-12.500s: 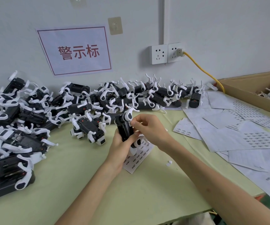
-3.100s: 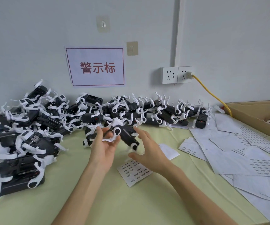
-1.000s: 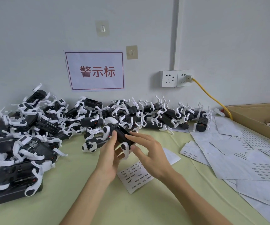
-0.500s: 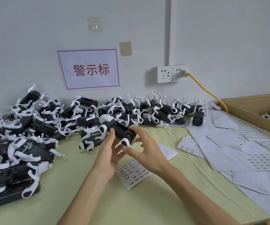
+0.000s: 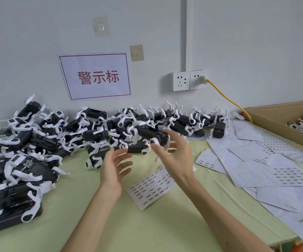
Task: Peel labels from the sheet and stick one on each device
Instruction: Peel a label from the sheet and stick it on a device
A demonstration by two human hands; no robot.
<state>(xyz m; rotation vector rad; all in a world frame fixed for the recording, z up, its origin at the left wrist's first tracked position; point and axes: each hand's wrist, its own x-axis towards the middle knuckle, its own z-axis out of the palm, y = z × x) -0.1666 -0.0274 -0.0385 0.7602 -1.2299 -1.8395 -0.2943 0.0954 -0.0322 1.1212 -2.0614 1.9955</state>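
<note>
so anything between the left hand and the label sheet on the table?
Nothing visible. The left hand hangs open above the table, and the label sheet lies flat just to its right, uncovered on the side facing it. The right hand holds a device higher up, its wrist over the sheet's far edge.

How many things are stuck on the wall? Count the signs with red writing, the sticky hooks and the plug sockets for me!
Sign with red writing: 1
Sticky hooks: 2
Plug sockets: 2
Total: 5
</note>
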